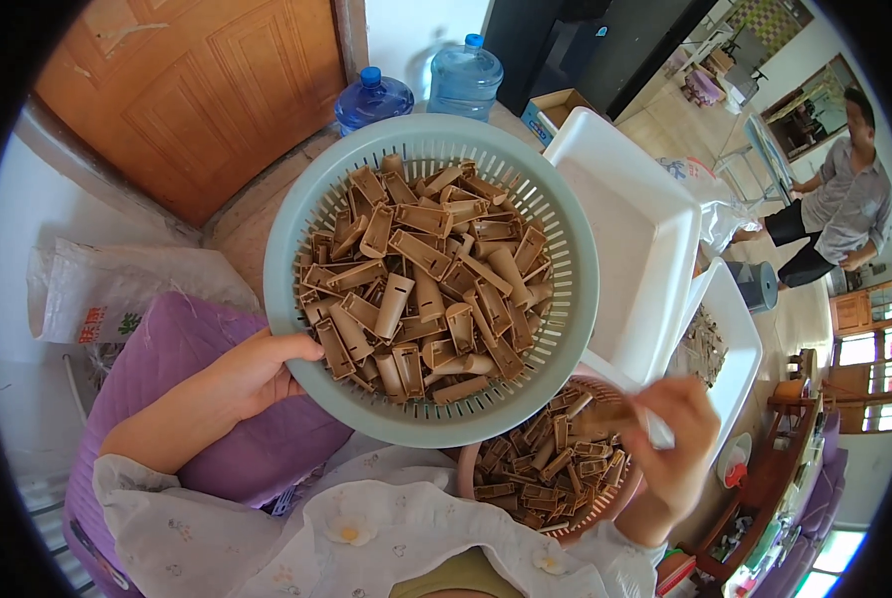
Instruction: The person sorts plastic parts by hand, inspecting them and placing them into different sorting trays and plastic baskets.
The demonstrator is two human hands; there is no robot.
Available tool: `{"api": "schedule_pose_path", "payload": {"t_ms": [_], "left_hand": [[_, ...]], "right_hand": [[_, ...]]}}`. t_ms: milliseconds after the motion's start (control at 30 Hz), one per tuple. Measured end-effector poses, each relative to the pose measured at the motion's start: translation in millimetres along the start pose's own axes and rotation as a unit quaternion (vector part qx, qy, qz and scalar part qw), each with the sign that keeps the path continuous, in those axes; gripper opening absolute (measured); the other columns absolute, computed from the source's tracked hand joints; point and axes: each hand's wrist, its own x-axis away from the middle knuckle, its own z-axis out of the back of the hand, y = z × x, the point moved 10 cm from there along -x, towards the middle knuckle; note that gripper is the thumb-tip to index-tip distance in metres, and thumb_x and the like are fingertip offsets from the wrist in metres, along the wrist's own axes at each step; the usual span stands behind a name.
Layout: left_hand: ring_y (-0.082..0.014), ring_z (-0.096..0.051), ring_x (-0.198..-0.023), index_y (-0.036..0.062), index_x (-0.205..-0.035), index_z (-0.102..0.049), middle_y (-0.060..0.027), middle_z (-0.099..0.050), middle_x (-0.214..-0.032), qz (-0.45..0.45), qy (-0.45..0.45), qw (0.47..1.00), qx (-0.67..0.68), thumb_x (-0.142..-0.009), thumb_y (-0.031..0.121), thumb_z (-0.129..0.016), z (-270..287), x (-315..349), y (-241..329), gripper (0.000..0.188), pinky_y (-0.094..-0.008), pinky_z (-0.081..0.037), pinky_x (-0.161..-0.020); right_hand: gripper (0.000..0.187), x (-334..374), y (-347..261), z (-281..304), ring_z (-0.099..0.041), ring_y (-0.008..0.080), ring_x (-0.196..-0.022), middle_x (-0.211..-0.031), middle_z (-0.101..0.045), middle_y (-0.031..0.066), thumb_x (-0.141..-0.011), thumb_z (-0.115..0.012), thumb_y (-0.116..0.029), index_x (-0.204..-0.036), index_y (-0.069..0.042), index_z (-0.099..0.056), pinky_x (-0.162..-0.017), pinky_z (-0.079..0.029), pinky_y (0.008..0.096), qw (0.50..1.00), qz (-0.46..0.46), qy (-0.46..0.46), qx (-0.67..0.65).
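A pale green slotted plastic basket (436,431) is heaped with brown hollow plastic pieces (421,294). My left hand (262,371) grips its rim at the lower left, thumb on top and fingers underneath. Partly beneath it, in front of me, is a pinkish basket (620,513) with more brown pieces (538,473) in it. Above that basket's right side my right hand (673,448) is closed and blurred by motion. A brown smear and a pale, shiny bit show at its fingers; what it holds cannot be made out.
A white plastic tub (670,214) stands right of the green basket, beside a white tray (745,374) with brown scraps. Two blue water jugs (466,80) stand behind, near an orange wooden door (197,90). Purple quilted fabric (137,409) lies at left. A person (835,204) is farther right.
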Motion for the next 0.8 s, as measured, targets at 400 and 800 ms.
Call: {"api": "schedule_pose_path", "payload": {"t_ms": [400,800], "left_hand": [[-0.0177,-0.058,-0.089,0.0017,-0.113,-0.047,-0.0092,-0.059,-0.1,0.013,-0.015,1.0,0.01,-0.073,0.014,-0.053,-0.1,-6.0,-2.7,0.042,-0.0323,-0.047,-0.08],[-0.013,-0.055,-0.087,0.0039,-0.106,-0.05,-0.004,-0.058,-0.097,0.026,-0.031,0.998,0.049,-0.074,0.015,-0.052,-1.0,-6.7,-5.3,0.034,-0.0275,-0.044,-0.078]], "right_hand": [[0.051,173.6,41.5,-37.8,-0.055,0.0349,-0.089,-0.096,-0.057,0.0185,-0.062,-0.066,-0.012,-0.109,0.0,-0.051,-0.076,-0.044,0.0355,0.943,-0.302,-0.119,-0.07],[0.034,163.3,65.0,-50.8,-0.057,0.0233,-0.08,-0.086,-0.058,0.0144,-0.064,-0.056,-0.006,-0.097,0.003,-0.055,-0.067,-0.044,0.0284,0.967,-0.218,0.032,-0.132]]}}
